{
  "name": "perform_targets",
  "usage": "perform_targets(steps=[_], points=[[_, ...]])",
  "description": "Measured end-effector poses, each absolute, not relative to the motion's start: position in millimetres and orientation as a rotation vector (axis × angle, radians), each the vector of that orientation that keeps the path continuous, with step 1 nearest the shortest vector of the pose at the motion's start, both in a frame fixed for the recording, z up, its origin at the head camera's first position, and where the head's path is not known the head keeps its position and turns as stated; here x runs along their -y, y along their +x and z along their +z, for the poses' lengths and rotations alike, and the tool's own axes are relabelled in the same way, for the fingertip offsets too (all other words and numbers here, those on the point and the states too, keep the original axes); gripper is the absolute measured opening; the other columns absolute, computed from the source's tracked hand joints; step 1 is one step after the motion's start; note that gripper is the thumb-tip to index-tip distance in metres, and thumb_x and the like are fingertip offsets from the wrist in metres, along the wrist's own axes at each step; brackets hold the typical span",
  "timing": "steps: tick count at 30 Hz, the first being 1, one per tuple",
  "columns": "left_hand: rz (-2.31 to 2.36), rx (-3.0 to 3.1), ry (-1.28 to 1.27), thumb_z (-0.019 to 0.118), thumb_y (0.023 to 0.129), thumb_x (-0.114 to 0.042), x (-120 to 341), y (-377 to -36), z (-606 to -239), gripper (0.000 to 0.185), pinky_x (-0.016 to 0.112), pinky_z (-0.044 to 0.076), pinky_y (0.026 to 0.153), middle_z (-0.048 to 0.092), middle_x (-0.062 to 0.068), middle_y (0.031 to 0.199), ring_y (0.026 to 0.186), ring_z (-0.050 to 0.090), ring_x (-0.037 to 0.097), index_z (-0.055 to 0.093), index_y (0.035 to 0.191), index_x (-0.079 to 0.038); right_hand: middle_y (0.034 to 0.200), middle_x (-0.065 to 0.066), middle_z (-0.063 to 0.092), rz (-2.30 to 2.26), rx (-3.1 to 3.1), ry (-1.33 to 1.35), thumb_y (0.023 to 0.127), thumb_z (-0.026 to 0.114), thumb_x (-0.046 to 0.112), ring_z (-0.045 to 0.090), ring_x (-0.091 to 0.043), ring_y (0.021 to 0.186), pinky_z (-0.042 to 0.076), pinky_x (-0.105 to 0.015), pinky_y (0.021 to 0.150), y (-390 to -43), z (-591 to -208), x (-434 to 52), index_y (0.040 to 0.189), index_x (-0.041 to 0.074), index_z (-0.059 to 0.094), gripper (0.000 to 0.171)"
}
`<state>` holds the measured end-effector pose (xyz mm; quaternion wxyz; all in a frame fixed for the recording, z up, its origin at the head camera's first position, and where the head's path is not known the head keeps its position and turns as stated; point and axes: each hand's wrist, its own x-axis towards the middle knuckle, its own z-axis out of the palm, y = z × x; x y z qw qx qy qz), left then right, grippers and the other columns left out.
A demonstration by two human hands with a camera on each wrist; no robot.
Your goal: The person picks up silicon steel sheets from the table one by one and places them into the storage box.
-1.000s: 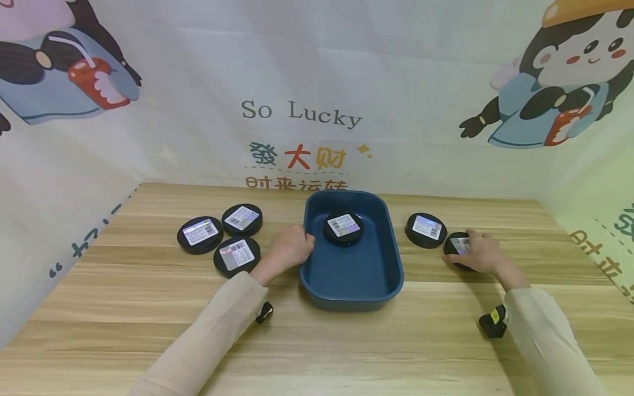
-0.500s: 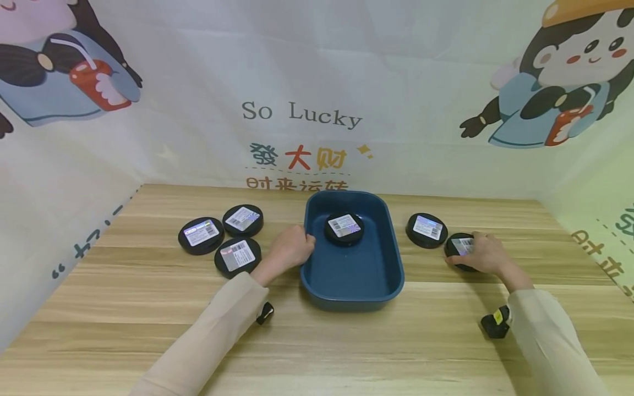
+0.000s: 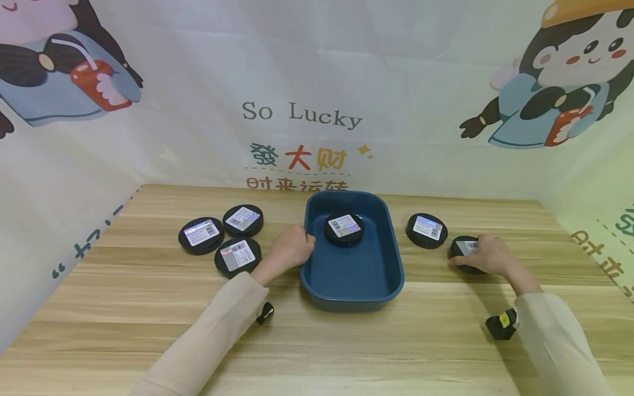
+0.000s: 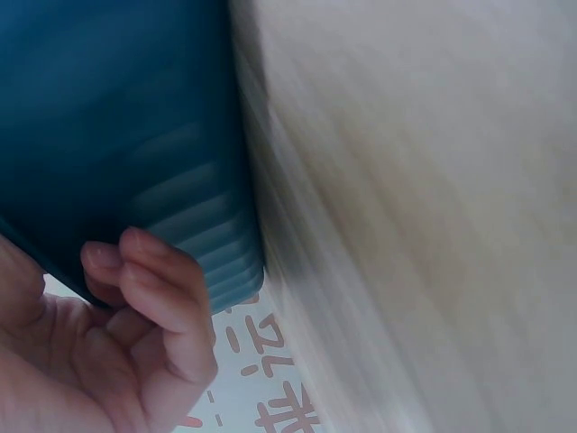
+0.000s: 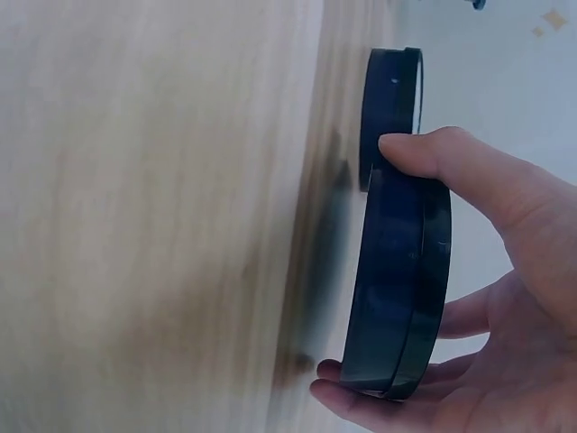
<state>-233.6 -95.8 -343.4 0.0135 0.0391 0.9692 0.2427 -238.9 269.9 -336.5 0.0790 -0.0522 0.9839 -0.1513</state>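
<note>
Head view: blue bin (image 3: 349, 304) stands upright on the wooden surface (image 3: 342, 352). Count of flat, round, labelled black containers: six.

Inside the bin: one, the stowed disc (image 3: 344, 228), label up, toward the bin's far end. Rest of the bin floor bare.

Left of the bin: three, grouped close, labels up: outer disc (image 3: 201, 235), back disc (image 3: 242, 219), front disc (image 3: 238, 257). No hand on any of them.

Right of the bin: two. Loose disc (image 3: 426, 230) lies nearer the bin, untouched. Held disc (image 3: 463, 250) is farther out, in the right hand (image 3: 491, 256); thumb on one edge, fingers curled at the opposite one. Right wrist view suggests it is just clear of the surface, shadow beneath.

Left hand (image 3: 289, 246) at the bin's left rim, fingers curled, gripping it.

Progress, my judgement: early. One in, one in hand but not yet in, four lying outside.
</note>
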Motion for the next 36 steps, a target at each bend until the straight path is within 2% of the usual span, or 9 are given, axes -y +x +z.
perform_targets(steps=[12,19,36], points=[[0.752,-3.045,0.127,0.043,0.082,-0.015,96,-232,-343,0.028,0.031,0.038,0.051,0.052,0.012,0.065,0.057,0.049,0.023,0.045,0.055,-0.009,0.081,-0.027,0.049,-0.426,-2.966,-0.205,0.070,0.067,0.038,0.048,-0.033,0.073,0.042,-0.037,0.058,-236,-322,-259,0.109,-0.026,0.035,0.081],[0.747,-3.027,0.123,0.043,0.083,-0.016,96,-233,-343,0.028,0.030,0.037,0.051,0.052,0.012,0.065,0.057,0.050,0.023,0.045,0.056,-0.009,0.089,-0.030,0.045,-0.423,-2.991,-0.218,0.072,0.066,0.040,0.043,-0.034,0.078,0.040,-0.036,0.058,-234,-314,-247,0.117,-0.024,0.032,0.085],[0.744,-3.032,0.116,0.043,0.084,-0.017,96,-233,-343,0.028,0.033,0.040,0.054,0.054,0.014,0.069,0.060,0.050,0.024,0.047,0.057,-0.008,0.100,-0.031,0.048,-0.506,-3.054,-0.376,0.073,0.065,0.045,0.044,-0.035,0.088,0.040,-0.039,0.064,-229,-290,-213,0.122,-0.018,0.035,0.085]])
